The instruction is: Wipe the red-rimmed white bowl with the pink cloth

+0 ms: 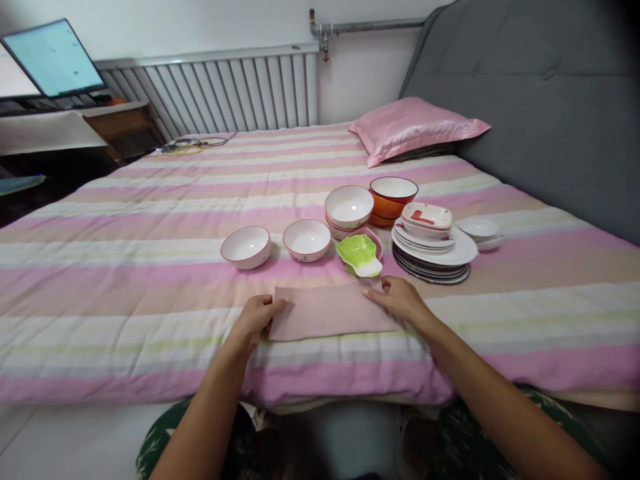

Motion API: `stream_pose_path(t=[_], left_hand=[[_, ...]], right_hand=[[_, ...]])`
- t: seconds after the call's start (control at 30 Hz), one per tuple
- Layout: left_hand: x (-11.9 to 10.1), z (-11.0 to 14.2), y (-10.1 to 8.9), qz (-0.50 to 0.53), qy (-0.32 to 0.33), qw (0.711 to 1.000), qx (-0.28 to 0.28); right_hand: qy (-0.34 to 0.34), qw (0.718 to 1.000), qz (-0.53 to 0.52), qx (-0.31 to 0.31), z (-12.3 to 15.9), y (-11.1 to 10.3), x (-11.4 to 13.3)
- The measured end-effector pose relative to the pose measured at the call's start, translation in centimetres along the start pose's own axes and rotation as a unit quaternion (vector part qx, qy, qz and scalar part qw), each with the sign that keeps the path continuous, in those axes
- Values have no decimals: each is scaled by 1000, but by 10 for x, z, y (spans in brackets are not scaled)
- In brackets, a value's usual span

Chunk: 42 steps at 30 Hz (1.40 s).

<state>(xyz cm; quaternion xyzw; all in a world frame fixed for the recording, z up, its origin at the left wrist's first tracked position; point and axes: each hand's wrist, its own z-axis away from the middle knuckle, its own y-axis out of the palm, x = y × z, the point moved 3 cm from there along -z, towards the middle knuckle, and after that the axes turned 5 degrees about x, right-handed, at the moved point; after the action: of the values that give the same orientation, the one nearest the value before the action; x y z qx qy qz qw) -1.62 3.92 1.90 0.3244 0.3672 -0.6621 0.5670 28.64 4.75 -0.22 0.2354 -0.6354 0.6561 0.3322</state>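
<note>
A folded pale pink cloth (327, 312) is stretched flat between my hands near the bed's front edge. My left hand (257, 317) pinches its left end, thumb on top. At the upper right corner, my right hand (397, 298) grips it the same way. Just beyond the cloth lies a green leaf-shaped dish (359, 253) with a white end, on a pink bowl (374, 241). Two white bowls with red rims, a left one (246, 247) and a middle one (307, 240), stand apart from each other behind the cloth.
Stacked white bowls (349, 205) and orange bowls (393, 193) stand farther back. Right of them is a plate stack (457, 252) topped by a square dish (427, 217), beside small white dishes (480, 230). A pink pillow (417, 127) lies by the grey headboard (525, 87).
</note>
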Motion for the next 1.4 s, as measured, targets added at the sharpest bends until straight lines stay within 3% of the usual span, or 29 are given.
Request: stream_pose_path(t=[0.27,0.37,0.47,0.63,0.8,1.03,1.3,1.4], left_hand=[[-1,6,5,35,62,997,-23],[-6,12,8,73,89,993,-5],[-15,24,14,119,110,986,40],[-26,47,27,151,99,981,77],[-22,61,50,137,109,974,142],[-8,70,80,92,111,965,220],[-9,74,88,95,133,963,213],[-12,75,85,104,136,964,204]], right_hand=[[-21,1000,-12,10,9,-5,5],[-26,991,-128,32,21,-6,10],[-34,956,-286,54,34,-7,23],[-55,933,-355,9,52,-18,47],[-33,937,-347,27,65,-13,58],[-67,936,-336,82,86,9,71],[-100,928,-327,146,105,16,80],[-147,939,-278,138,108,12,82]])
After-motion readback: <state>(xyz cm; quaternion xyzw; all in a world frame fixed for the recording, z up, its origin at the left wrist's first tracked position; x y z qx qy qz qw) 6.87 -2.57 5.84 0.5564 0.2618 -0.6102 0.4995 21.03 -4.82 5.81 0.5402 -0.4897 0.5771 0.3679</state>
